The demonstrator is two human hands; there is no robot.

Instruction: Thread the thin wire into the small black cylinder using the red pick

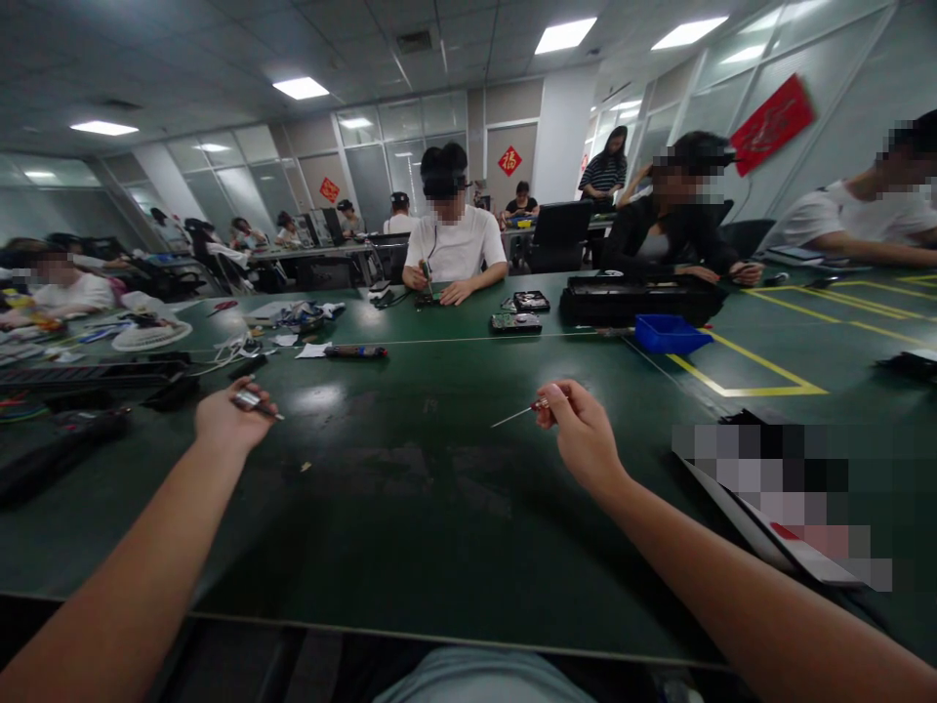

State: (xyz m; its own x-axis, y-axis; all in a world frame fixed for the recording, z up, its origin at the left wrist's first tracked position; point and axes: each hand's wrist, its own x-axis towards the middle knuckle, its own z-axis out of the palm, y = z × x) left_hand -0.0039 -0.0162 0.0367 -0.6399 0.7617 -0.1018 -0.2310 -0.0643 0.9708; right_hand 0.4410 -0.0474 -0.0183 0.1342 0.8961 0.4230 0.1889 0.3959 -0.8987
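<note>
Over the left of the green table [410, 469], my left hand [226, 415] is closed around a small silver cylindrical part [251, 400]. A thin tip of it sticks out to the right; its exact kind I cannot make out. My right hand [586, 430] pinches a screwdriver [512, 417] by its handle, between thumb and fingers. The slender metal shaft points left and slightly down, above the table, touching nothing. The two hands are well apart.
Ahead lie a dark cylindrical tool [356, 351], hard drives [516, 323] and a blue bin [670, 334]. Cables and black parts [65, 449] clutter the left. A blurred-out flat object [791, 508] lies at right. A co-worker [450, 244] sits opposite, others farther right.
</note>
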